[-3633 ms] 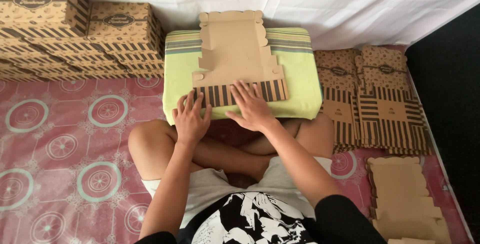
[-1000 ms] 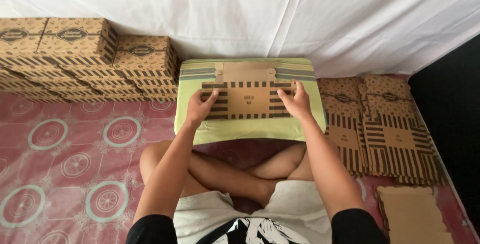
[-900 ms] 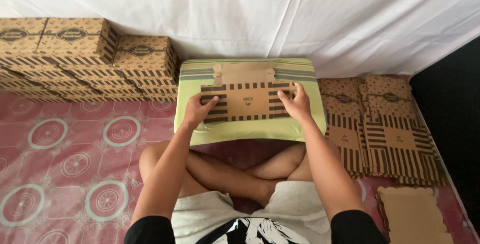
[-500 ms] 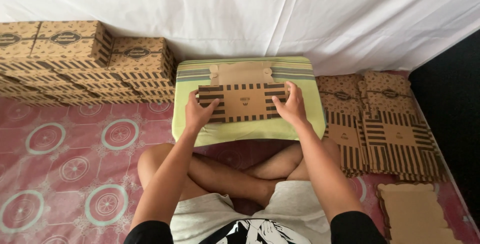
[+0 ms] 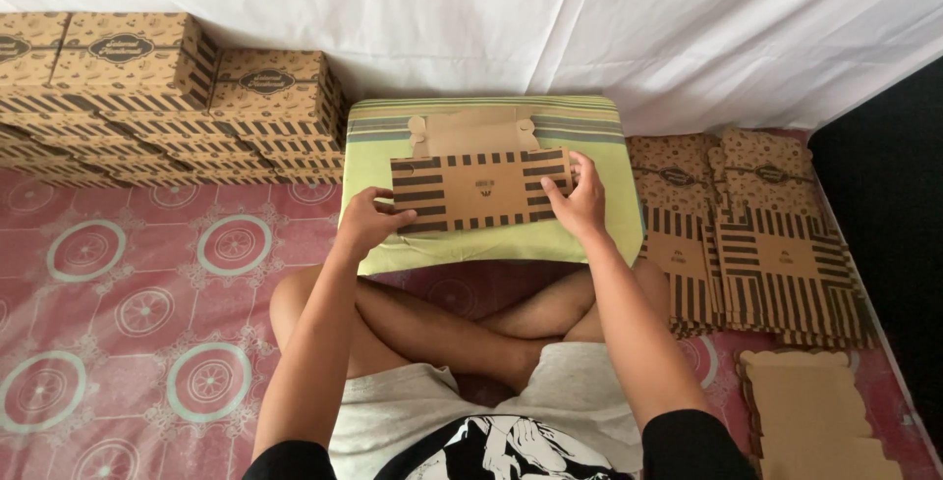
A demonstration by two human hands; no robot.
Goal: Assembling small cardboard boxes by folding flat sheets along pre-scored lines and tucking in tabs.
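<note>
A brown cardboard box blank (image 5: pixel 479 185) with black stripes stands partly folded on a green striped cushion (image 5: pixel 599 146) in front of my crossed legs. My left hand (image 5: pixel 368 223) grips its lower left corner, thumb on the striped front panel. At the right end, my right hand (image 5: pixel 580 200) holds the panel with fingers curled over its edge. A plain brown flap rises behind the striped panel.
Folded patterned boxes (image 5: pixel 147 77) are stacked at the back left. Piles of flat striped blanks (image 5: pixel 766 234) lie on the right, with plain brown blanks (image 5: pixel 815 421) at the lower right. A white sheet (image 5: pixel 491 18) hangs behind; a pink patterned mat (image 5: pixel 128 323) covers the floor.
The flat blank has been folded: the striped front panel now stands up and the piece is narrower. Both hands moved from pressing on it to holding its two ends.
</note>
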